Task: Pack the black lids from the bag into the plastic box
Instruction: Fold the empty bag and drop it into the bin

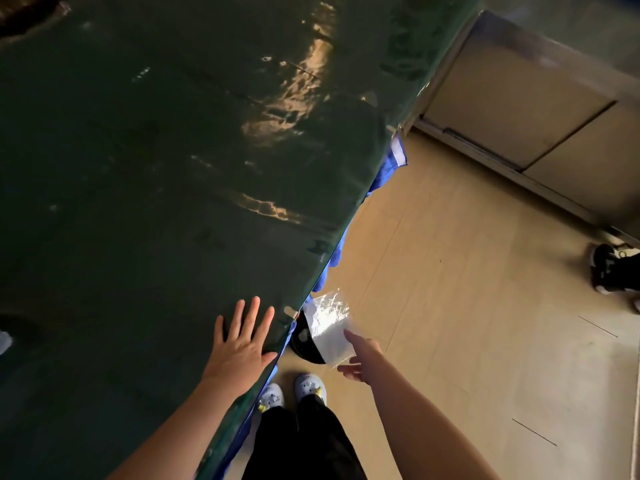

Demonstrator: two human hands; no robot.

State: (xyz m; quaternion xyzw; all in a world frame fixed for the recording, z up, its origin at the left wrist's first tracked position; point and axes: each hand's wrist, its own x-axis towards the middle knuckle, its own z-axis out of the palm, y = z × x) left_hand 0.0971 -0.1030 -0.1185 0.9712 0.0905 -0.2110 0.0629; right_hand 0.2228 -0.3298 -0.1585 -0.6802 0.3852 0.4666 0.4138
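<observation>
My left hand (241, 344) lies flat with spread fingers on the dark green table (156, 168), near its front edge. My right hand (358, 358) reaches down beside the table and pinches the lower corner of a clear plastic bag (329, 320), which hangs over the floor. Behind and below the bag sits a dark round object (304, 344), partly hidden; I cannot tell what it is. No black lids or plastic box show plainly.
Blue cloth (394, 161) hangs along the table's right edge. Light wooden floor (467, 323) stretches to the right. A low cabinet (536, 109) stands at the back right. Another person's dark shoe (613, 271) is at the right edge. My feet in pale shoes (294, 393) stand below.
</observation>
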